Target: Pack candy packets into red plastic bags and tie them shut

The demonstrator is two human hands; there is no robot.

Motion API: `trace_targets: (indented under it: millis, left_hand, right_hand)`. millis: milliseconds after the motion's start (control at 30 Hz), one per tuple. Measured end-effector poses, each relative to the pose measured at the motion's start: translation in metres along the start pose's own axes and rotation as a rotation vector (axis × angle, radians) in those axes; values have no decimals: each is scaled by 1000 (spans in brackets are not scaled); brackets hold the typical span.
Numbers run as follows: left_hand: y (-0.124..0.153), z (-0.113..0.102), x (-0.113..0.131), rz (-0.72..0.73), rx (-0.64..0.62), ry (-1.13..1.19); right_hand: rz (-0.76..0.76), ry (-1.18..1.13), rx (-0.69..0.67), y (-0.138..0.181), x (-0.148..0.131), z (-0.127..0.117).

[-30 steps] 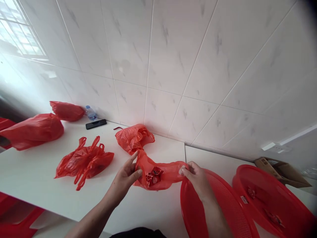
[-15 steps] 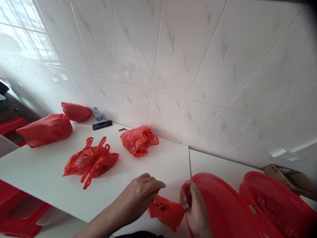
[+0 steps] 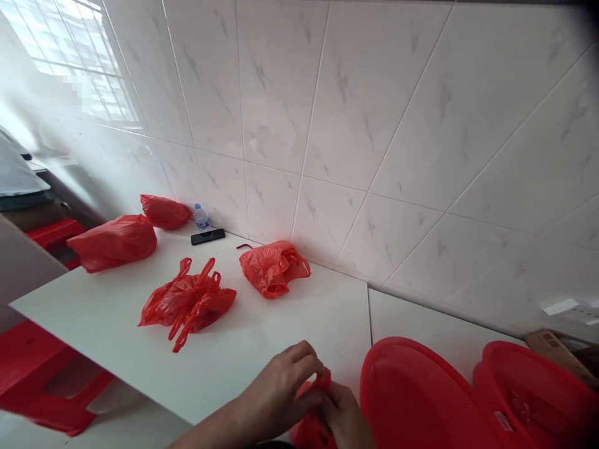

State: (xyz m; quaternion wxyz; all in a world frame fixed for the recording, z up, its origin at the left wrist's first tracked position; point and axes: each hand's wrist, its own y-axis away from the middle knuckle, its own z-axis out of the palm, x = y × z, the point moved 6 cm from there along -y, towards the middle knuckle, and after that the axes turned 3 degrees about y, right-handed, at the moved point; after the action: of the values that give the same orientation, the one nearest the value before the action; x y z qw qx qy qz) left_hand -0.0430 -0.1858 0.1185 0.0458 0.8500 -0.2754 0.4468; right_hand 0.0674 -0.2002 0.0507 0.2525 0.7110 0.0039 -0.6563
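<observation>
A small red plastic bag (image 3: 306,430) hangs at the table's near edge, gathered between both my hands. My left hand (image 3: 285,386) pinches the upper part of the bag, with a red loop showing at its fingertips. Against it, my right hand (image 3: 344,415) is closed round the bag's other side. The fingers overlap and hide most of the bag's top, and what lies inside cannot be made out. On the table ahead lie a red bag with its handles sticking up (image 3: 187,302) and a crumpled red bag (image 3: 271,268).
Two fuller red bags (image 3: 115,243) lie at the left, near a water bottle (image 3: 201,217) and a black phone (image 3: 208,236). Large red plastic baskets (image 3: 416,386) stand on the right, a cardboard box (image 3: 556,352) behind them. A red stool (image 3: 42,380) is below left.
My hands have come together, drawing in the bag's top that was spread between them. The view has shifted a little to the left.
</observation>
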Motion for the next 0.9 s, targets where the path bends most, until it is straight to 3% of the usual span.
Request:
trace_targets:
  millis: [200, 300, 500, 567, 633, 733, 833, 900]
  left_hand:
    - [3, 32, -10, 174, -98, -111]
    - [0, 33, -14, 181, -37, -121]
    - [-7, 7, -44, -105, 223, 144]
    - [-8, 9, -56, -173, 213, 279]
    - [-8, 20, -66, -260, 107, 402]
    - [-4, 36, -76, -395, -15, 427]
    - [-4, 42, -77, -428, -19, 375]
    - [-4, 44, -77, -433, -13, 364]
  right_hand:
    - [120, -173, 301, 4, 28, -24]
    - [79, -140, 238, 7, 22, -23]
    - [-121, 62, 14, 8, -9, -39]
    - [-130, 170, -61, 5, -8, -40]
    - [-130, 238, -93, -1, -1, -37]
    - [-92, 357, 44, -13, 15, -39]
    - [-38, 493, 285, -23, 29, -51]
    - [-8, 469, 331, -25, 35, -54]
